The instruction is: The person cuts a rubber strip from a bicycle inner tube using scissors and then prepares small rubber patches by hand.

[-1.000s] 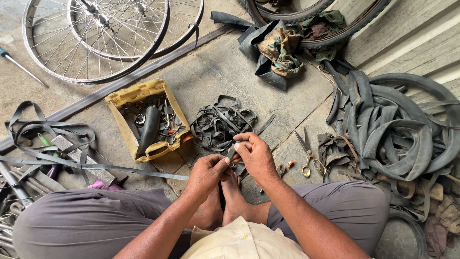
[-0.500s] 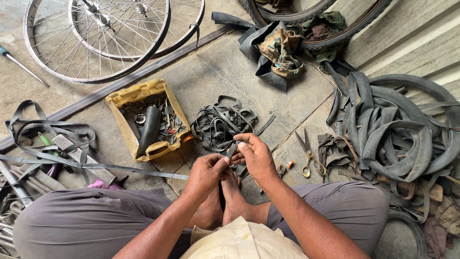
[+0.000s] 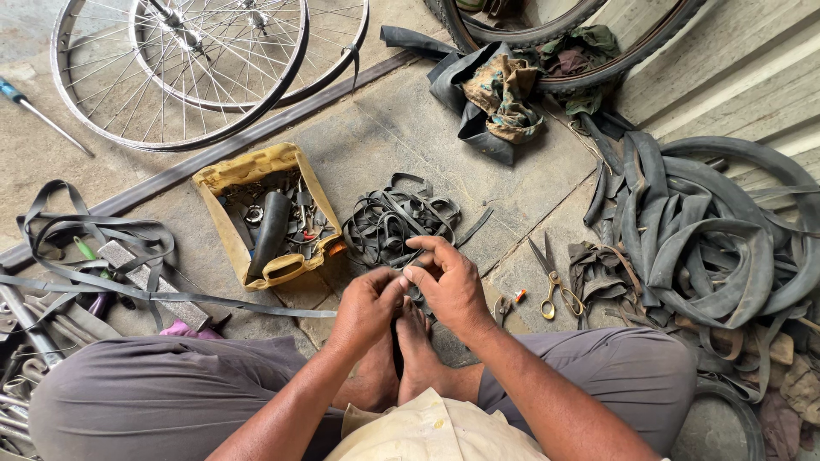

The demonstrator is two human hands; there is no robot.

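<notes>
I sit on a concrete floor with my bare feet (image 3: 401,358) together in front of me. My left hand (image 3: 366,306) and my right hand (image 3: 448,282) meet just above the feet, both pinching a narrow black rubber strip (image 3: 408,259) that leads into a tangled pile of cut rubber strips (image 3: 395,224) right ahead. The fingers of both hands are closed around the strip. How much of the strip lies inside my hands is hidden.
A yellow tray of small parts (image 3: 266,218) lies left of the pile. Scissors (image 3: 547,280) lie to the right, beside a heap of old inner tubes (image 3: 713,239). Two bicycle wheel rims (image 3: 179,72) rest at the back left, a screwdriver (image 3: 38,115) at far left, rags (image 3: 504,94) behind.
My hands have stayed in the same spot over my feet. My right hand's fingers have shifted slightly on the strip. Nothing else has moved.
</notes>
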